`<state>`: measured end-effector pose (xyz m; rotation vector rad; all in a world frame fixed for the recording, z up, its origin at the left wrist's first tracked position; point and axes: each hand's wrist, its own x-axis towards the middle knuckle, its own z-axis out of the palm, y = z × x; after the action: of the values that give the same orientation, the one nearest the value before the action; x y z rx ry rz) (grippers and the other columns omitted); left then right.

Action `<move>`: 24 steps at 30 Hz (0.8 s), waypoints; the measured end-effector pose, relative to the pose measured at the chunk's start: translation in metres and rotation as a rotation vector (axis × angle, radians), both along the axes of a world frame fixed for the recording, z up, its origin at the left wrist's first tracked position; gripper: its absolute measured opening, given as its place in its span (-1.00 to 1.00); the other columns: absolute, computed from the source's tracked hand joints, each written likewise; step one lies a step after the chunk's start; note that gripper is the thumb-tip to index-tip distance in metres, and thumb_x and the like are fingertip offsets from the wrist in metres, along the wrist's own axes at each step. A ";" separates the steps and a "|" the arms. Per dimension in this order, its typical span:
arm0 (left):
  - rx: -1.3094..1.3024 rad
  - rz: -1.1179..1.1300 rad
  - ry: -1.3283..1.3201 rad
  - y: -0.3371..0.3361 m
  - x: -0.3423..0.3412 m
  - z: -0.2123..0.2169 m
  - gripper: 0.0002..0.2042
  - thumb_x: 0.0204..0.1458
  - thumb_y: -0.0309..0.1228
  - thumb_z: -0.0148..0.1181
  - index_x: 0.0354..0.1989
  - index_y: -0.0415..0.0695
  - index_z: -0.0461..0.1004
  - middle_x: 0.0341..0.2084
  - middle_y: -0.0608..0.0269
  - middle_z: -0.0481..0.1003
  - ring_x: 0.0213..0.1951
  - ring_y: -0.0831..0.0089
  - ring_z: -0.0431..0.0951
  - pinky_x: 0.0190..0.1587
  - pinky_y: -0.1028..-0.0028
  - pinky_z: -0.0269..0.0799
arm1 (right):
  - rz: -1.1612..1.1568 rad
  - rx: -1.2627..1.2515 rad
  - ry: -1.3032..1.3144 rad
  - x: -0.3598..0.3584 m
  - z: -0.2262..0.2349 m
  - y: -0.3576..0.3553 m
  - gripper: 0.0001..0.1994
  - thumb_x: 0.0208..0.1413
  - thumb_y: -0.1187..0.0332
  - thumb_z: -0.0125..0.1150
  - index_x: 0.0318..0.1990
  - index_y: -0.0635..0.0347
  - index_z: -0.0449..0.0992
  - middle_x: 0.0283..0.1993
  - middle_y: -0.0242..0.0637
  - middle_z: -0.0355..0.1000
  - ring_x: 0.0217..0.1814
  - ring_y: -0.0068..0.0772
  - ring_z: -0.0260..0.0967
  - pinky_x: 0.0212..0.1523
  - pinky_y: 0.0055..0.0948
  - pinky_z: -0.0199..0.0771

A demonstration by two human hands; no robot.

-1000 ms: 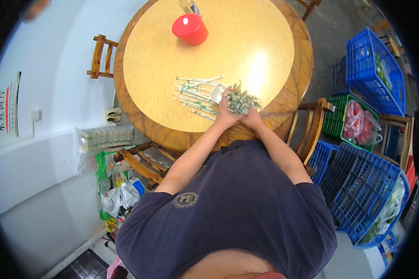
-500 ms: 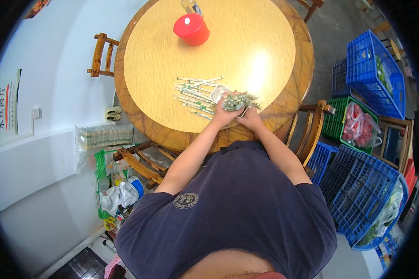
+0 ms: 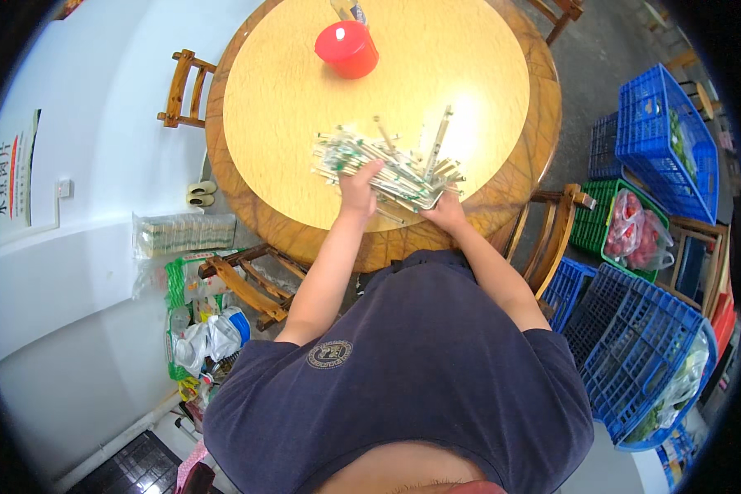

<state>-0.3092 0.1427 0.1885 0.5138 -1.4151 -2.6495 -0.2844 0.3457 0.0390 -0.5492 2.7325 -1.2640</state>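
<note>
Your left hand [image 3: 359, 191] and right hand [image 3: 445, 212] both clamp the chopstick bundle [image 3: 391, 169] over the round wooden worktop [image 3: 288, 107]; blue crates [image 3: 663, 136] on your right.

The person wears a dark navy short-sleeved T-shirt [image 3: 420, 370], loose over the shoulders and wide across the body. A small round badge [image 3: 330, 354], pale on the dark cloth, sits on the chest at their left side. The sleeves end above the elbows, leaving both forearms bare down to the left hand [image 3: 359, 188] and right hand [image 3: 446, 212].
</note>
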 end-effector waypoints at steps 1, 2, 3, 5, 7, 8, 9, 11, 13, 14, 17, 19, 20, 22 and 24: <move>-0.020 0.023 0.006 -0.011 -0.002 -0.005 -0.61 -0.02 -0.63 0.15 0.05 -0.24 0.36 -0.05 0.07 0.48 0.00 0.23 0.52 0.10 0.21 0.47 | -0.018 -0.012 -0.173 0.000 0.002 0.000 -0.41 -0.17 0.09 0.36 0.04 0.22 0.52 0.12 0.07 0.42 0.20 0.13 0.30 0.24 -0.09 0.25; -0.021 0.027 0.005 -0.022 -0.003 -0.010 -0.61 -0.02 -0.63 0.15 0.05 -0.24 0.36 -0.05 0.07 0.48 0.00 0.23 0.52 0.10 0.21 0.47 | -0.035 -0.023 -0.346 0.001 0.003 0.000 -0.40 -0.17 0.08 0.35 0.05 0.22 0.51 0.17 0.07 0.39 0.24 0.13 0.26 0.29 -0.10 0.20; 0.062 0.097 -0.044 -0.034 -0.005 -0.015 -0.60 -0.01 -0.59 0.14 0.07 -0.27 0.35 -0.04 0.05 0.48 0.02 0.19 0.51 0.15 0.17 0.43 | -0.031 -0.022 -0.347 0.002 0.005 -0.001 -0.40 -0.17 0.08 0.35 0.05 0.22 0.51 0.17 0.07 0.39 0.24 0.13 0.26 0.29 -0.10 0.20; 0.133 0.181 -0.098 -0.068 -0.007 -0.034 -0.54 0.03 -0.44 0.07 0.15 -0.33 0.30 0.04 -0.03 0.45 0.12 0.07 0.44 0.27 0.10 0.31 | -0.002 -0.014 -0.234 0.002 0.008 -0.003 -0.37 -0.17 0.05 0.35 0.08 0.22 0.50 0.15 0.05 0.42 0.21 0.11 0.30 0.25 -0.10 0.27; 0.227 0.200 -0.142 -0.083 -0.015 -0.032 -0.51 0.03 -0.40 0.05 0.16 -0.33 0.29 0.09 -0.05 0.43 0.15 0.05 0.42 0.30 0.08 0.28 | -0.011 0.030 -0.300 0.001 -0.002 0.002 -0.39 -0.16 0.05 0.34 0.06 0.23 0.51 0.13 0.05 0.44 0.18 0.11 0.33 0.21 -0.10 0.30; 0.317 0.219 -0.184 -0.089 -0.019 -0.031 -0.49 0.03 -0.37 0.04 0.18 -0.33 0.28 0.13 -0.08 0.41 0.18 0.03 0.39 0.32 0.06 0.25 | -0.019 0.071 -0.364 0.001 -0.009 0.005 -0.40 -0.16 0.05 0.34 0.04 0.24 0.53 0.10 0.04 0.46 0.15 0.11 0.36 0.18 -0.10 0.34; 0.351 0.218 -0.177 -0.105 -0.020 -0.040 -0.44 0.03 -0.31 0.02 0.22 -0.34 0.25 0.21 -0.12 0.34 0.24 -0.04 0.33 0.35 -0.01 0.19 | -0.006 0.074 -0.363 -0.001 -0.009 0.003 -0.40 -0.16 0.05 0.34 0.04 0.24 0.53 0.10 0.04 0.46 0.15 0.11 0.36 0.18 -0.10 0.34; 0.420 0.212 -0.205 -0.122 -0.023 -0.050 -0.43 0.03 -0.31 0.02 0.23 -0.33 0.24 0.23 -0.14 0.32 0.25 -0.06 0.32 0.35 -0.04 0.17 | 0.019 0.066 -0.381 -0.004 -0.011 0.001 -0.43 -0.16 0.04 0.34 -0.02 0.26 0.56 0.05 0.05 0.50 0.09 0.12 0.40 0.12 -0.09 0.38; 0.502 0.205 -0.275 -0.141 -0.024 -0.072 -0.47 0.08 -0.30 0.01 0.20 -0.33 0.28 0.19 -0.14 0.36 0.22 -0.05 0.35 0.31 -0.05 0.22 | 0.026 0.079 -0.382 -0.006 -0.008 -0.004 -0.44 -0.15 0.04 0.34 -0.04 0.26 0.57 0.03 0.05 0.50 0.09 0.13 0.40 0.12 -0.09 0.38; 0.505 0.217 -0.271 -0.148 -0.027 -0.085 -0.47 0.08 -0.30 0.01 0.20 -0.33 0.28 0.19 -0.14 0.36 0.22 -0.05 0.35 0.31 -0.05 0.22 | 0.023 0.085 -0.385 -0.006 -0.005 -0.006 -0.45 -0.15 0.03 0.34 -0.06 0.27 0.58 0.02 0.06 0.51 0.08 0.14 0.40 0.12 -0.09 0.38; 0.462 0.191 -0.479 -0.146 -0.039 -0.102 -0.54 0.15 -0.28 0.01 0.16 -0.32 0.32 0.17 -0.13 0.38 0.20 -0.04 0.37 0.29 -0.04 0.26 | 0.042 0.058 -0.307 -0.004 -0.009 -0.003 -0.46 -0.13 0.04 0.33 -0.04 0.22 0.58 0.03 0.02 0.51 0.08 0.13 0.40 0.11 -0.08 0.38; 0.385 0.170 -0.469 -0.144 -0.049 -0.129 -0.56 0.17 -0.29 0.05 0.15 -0.30 0.34 0.14 -0.10 0.42 0.18 0.01 0.41 0.28 0.01 0.30 | 0.016 0.065 -0.220 0.000 -0.017 0.000 -0.48 -0.13 0.01 0.32 -0.07 0.21 0.59 -0.06 0.04 0.53 0.00 0.12 0.45 0.04 -0.08 0.44; 0.300 0.159 -0.461 -0.147 -0.055 -0.148 -0.59 0.19 -0.29 0.08 0.13 -0.29 0.36 0.10 -0.08 0.45 0.15 0.06 0.44 0.26 0.05 0.34 | -0.002 0.062 -0.139 0.001 -0.019 0.001 -0.49 -0.13 -0.01 0.31 -0.10 0.20 0.60 -0.14 0.05 0.56 -0.08 0.10 0.50 -0.04 -0.08 0.50; 0.311 0.110 -0.465 -0.154 -0.066 -0.190 -0.65 0.22 -0.32 0.11 0.09 -0.27 0.41 0.03 -0.02 0.51 0.10 0.13 0.49 0.23 0.11 0.38 | 0.007 0.003 -0.066 0.000 -0.021 0.004 -0.50 -0.13 0.01 0.31 -0.12 0.21 0.60 -0.15 0.06 0.55 -0.08 0.10 0.50 -0.04 -0.07 0.50; 0.284 0.077 -0.351 -0.168 -0.065 -0.194 -0.64 0.13 -0.46 0.23 0.08 -0.29 0.40 -0.01 -0.03 0.51 0.05 0.09 0.52 0.12 0.10 0.48 | 0.044 -0.016 -0.141 -0.003 -0.018 -0.006 -0.50 -0.13 0.02 0.32 -0.11 0.21 0.60 -0.15 0.06 0.55 -0.08 0.10 0.50 -0.04 -0.07 0.49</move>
<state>-0.3741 -0.0250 -0.0055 1.0835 -1.0575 -2.8109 -0.2872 0.3394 0.0213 -0.4988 2.5830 -1.2648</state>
